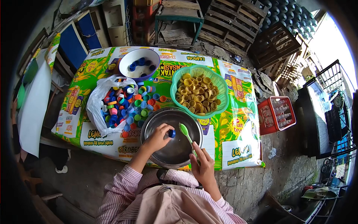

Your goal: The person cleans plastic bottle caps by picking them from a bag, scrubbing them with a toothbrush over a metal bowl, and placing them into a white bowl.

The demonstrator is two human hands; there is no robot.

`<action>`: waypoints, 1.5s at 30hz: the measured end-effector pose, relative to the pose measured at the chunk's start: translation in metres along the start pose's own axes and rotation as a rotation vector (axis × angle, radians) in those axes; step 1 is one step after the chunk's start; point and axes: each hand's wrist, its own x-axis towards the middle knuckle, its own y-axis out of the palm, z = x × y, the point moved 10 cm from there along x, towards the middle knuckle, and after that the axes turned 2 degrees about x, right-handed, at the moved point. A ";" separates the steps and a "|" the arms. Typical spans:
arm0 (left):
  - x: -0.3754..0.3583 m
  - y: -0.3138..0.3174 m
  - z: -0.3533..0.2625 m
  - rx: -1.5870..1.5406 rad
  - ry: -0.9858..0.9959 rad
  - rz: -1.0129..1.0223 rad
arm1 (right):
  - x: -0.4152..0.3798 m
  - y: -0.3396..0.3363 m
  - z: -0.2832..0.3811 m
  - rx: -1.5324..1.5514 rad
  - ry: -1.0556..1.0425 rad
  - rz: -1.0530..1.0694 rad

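Note:
Over a wide metal bowl [164,159], my left hand [158,137] pinches a dark blue bottle cap [172,133] between thumb and fingers. My right hand [203,165] is wrapped round the handle of a green toothbrush [185,131], its bristles pointing up toward the bowl's far side. Brush and cap are apart. Left of the bowl, a clear plastic bag [97,100] spills many coloured bottle caps [122,104] onto the table. Behind it, a white and purple basin [126,61] holds several dark blue caps [141,64]. A mint green basket [222,86] holds many yellowish caps [197,93].
A printed green and white cover lies over the table [238,123]. Right of it, a red crate [278,115] with glass bottles stands on the floor. Wooden pallets [233,22] and a green-framed stool [179,15] stand behind. A person's foot [62,169] shows at left.

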 end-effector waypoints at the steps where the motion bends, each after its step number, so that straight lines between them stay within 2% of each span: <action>1: 0.000 -0.002 0.001 -0.022 0.010 -0.013 | 0.004 0.002 0.003 0.016 0.006 0.007; 3: -0.001 -0.005 -0.001 0.004 0.011 -0.031 | 0.007 0.017 -0.021 -0.058 0.207 0.130; 4: -0.002 -0.003 0.005 -0.074 -0.056 -0.027 | 0.002 0.028 -0.038 -0.107 0.287 0.224; 7: -0.007 0.002 0.013 -0.392 -0.137 -0.036 | -0.004 0.026 -0.041 -0.094 0.249 0.155; 9: -0.011 -0.001 0.007 -0.395 -0.144 -0.029 | -0.008 0.030 -0.035 -0.056 0.235 0.180; 11: -0.014 0.001 0.011 -0.598 -0.216 -0.056 | -0.007 0.033 -0.032 -0.030 0.215 0.196; 13: -0.014 0.000 0.011 -0.560 -0.217 -0.032 | -0.011 0.048 -0.027 -0.015 0.180 0.314; 15: -0.015 0.004 0.012 -0.634 -0.213 -0.004 | -0.013 0.053 -0.041 -0.043 0.196 0.293; 17: -0.016 0.006 0.013 -0.611 -0.228 0.010 | -0.007 0.041 -0.048 -0.021 0.208 0.168; 19: -0.018 0.001 0.009 -0.535 -0.222 -0.027 | -0.006 0.039 -0.039 -0.030 0.170 0.165; 21: -0.017 -0.003 0.000 -0.492 -0.192 -0.012 | -0.012 0.052 -0.031 -0.037 0.125 0.308; 23: -0.014 -0.004 -0.005 -0.449 -0.154 -0.001 | -0.008 0.049 -0.037 -0.037 0.131 0.264; 25: -0.016 -0.003 -0.002 -0.391 -0.178 0.005 | -0.005 0.039 -0.046 -0.075 0.236 0.202; 26: -0.017 -0.001 0.002 -0.388 -0.182 0.009 | -0.005 0.040 -0.042 -0.074 0.209 0.223; 28: -0.016 -0.003 0.004 -0.589 -0.156 -0.088 | -0.008 0.043 -0.042 -0.029 0.215 0.231; 29: -0.018 -0.004 0.003 -0.589 -0.162 -0.084 | -0.011 0.046 -0.042 0.013 0.217 0.241; 30: -0.018 0.001 0.002 -0.647 -0.197 -0.009 | -0.011 0.039 -0.047 0.074 0.155 0.107; 33: -0.022 0.014 0.007 -0.746 -0.266 0.104 | -0.010 0.029 -0.041 0.003 0.145 0.081; 35: -0.025 0.022 0.005 -1.256 -0.350 0.079 | -0.016 0.043 -0.029 0.000 0.141 0.219; 41: -0.032 0.024 -0.004 -1.438 -0.354 0.154 | -0.022 0.041 -0.048 -0.036 0.282 0.168; 43: -0.031 0.020 -0.008 -1.502 -0.367 0.068 | -0.026 0.049 -0.037 -0.010 0.195 0.221; 45: -0.032 0.024 -0.002 -1.535 -0.352 0.095 | -0.028 0.051 -0.033 0.001 0.155 0.249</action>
